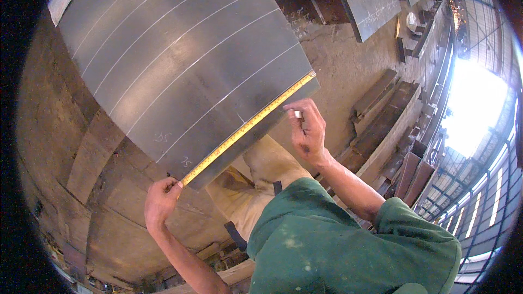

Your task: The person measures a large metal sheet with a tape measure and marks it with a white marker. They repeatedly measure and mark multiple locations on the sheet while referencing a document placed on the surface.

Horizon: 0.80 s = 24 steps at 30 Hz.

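A dark steel plate (201, 90) lies in front of me, with several long white lines drawn across it. Along its near edge stretches a yellow measuring tape (248, 127), reaching the right-hand corner. My left hand (162, 201) pinches the tape's left end at the plate's edge between thumb and fingers. Over the near edge, right of the middle, my right hand (308, 133) is closed around a small white piece of chalk (298, 114), mostly hidden by the fingers. A short white mark shows on the plate just beyond the tape.
More marked steel plates (368, 0) lie at the far right. Steel beams (381, 109) are stacked on the floor to the right. Flat brown plates (101, 155) cover the ground at left. Sparks (455, 11) fly in the far right background.
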Each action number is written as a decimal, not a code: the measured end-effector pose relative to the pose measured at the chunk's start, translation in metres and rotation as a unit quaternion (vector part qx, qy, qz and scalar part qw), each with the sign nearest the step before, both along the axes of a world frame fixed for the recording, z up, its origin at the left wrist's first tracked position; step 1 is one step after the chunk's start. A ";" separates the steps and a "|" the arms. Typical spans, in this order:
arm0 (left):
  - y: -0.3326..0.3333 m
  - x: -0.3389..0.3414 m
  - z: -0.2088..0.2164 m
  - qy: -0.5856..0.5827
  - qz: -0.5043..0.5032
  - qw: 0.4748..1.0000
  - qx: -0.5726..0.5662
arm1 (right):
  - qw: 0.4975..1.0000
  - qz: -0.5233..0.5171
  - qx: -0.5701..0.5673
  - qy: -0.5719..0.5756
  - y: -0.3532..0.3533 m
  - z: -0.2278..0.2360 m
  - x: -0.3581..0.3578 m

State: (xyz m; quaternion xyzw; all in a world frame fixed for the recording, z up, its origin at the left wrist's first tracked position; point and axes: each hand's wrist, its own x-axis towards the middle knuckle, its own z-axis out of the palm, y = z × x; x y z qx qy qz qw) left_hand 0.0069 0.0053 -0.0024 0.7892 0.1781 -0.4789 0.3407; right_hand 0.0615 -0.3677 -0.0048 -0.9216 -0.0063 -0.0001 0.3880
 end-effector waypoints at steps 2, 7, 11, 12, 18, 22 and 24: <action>0.002 -0.003 -0.003 -0.017 -0.010 1.000 0.002 | 0.998 0.054 -0.022 0.010 -0.001 -0.001 0.000; -0.006 0.008 0.009 0.004 0.012 1.000 0.019 | 0.984 0.168 -0.052 0.020 0.008 -0.008 -0.002; -0.004 0.007 0.005 0.018 0.008 0.999 0.026 | 0.980 0.185 -0.059 0.033 0.014 -0.017 -0.005; -0.004 0.007 0.005 0.021 0.007 0.999 0.028 | 0.980 0.186 -0.060 0.036 0.014 -0.019 -0.006; 0.002 0.002 -0.007 0.039 -0.002 0.999 0.012 | 0.979 0.186 -0.069 0.038 0.010 -0.022 -0.007; 0.004 -0.002 -0.011 0.048 -0.011 0.999 0.022 | 0.987 0.154 -0.043 0.024 0.011 -0.019 -0.006; 0.008 -0.006 -0.012 0.062 -0.002 0.998 0.013 | 0.995 0.094 -0.014 0.042 0.011 -0.008 -0.007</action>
